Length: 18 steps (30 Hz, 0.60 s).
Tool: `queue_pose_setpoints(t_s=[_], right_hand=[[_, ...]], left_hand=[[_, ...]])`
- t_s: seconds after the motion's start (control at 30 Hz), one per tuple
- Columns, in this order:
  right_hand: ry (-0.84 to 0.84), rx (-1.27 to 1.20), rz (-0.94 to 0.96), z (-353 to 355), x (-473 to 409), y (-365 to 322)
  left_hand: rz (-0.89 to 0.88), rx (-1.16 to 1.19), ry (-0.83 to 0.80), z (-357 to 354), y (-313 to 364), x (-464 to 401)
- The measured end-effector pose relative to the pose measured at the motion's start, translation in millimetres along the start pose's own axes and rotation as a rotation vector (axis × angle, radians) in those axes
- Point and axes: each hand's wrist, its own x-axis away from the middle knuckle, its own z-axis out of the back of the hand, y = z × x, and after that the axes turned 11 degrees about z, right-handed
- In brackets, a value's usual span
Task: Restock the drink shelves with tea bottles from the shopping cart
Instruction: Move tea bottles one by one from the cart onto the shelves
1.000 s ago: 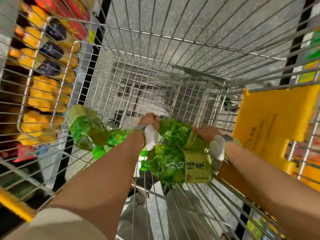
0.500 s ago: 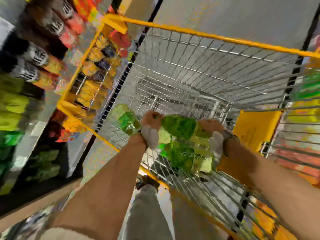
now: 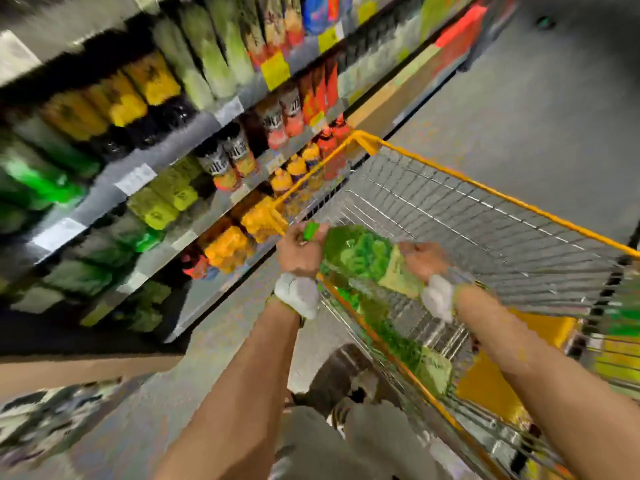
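Both hands clasp green tea bottles [image 3: 360,254] above the shopping cart's yellow rim [image 3: 485,192]: the left hand [image 3: 299,251] closes around a green-capped neck, the right hand [image 3: 420,259] around the other end. Their long axis seems to run roughly left to right, though blur obscures detail. Drink shelves [image 3: 194,133] stand just left; bare grey floor [image 3: 540,98] lies beyond the cart.

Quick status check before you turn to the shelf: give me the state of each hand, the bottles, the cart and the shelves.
left hand: closed on a green bottle cap
right hand: closed on the tea bottles
tea bottles: held above the cart's near rim, lying sideways; count blurred
shopping cart: no other bottles visible in its basket
drink shelves: stocked, blurred
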Motion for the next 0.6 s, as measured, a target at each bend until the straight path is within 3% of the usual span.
queue_pose_setpoints(t_s=[0.2,0.43,0.6], right_hand=[[-0.06,0.036,0.161,-18,18,-78],[-0.403,0.08,0.458,-82,36,-148],[-0.351,0.225,0.633,-151,28,-186]], left_hand=[[-0.131,0.031,0.068,77,31,3],[-0.12,0.136,0.263,193,36,0],[-0.057,0.16,0.366,264,22,-9]])
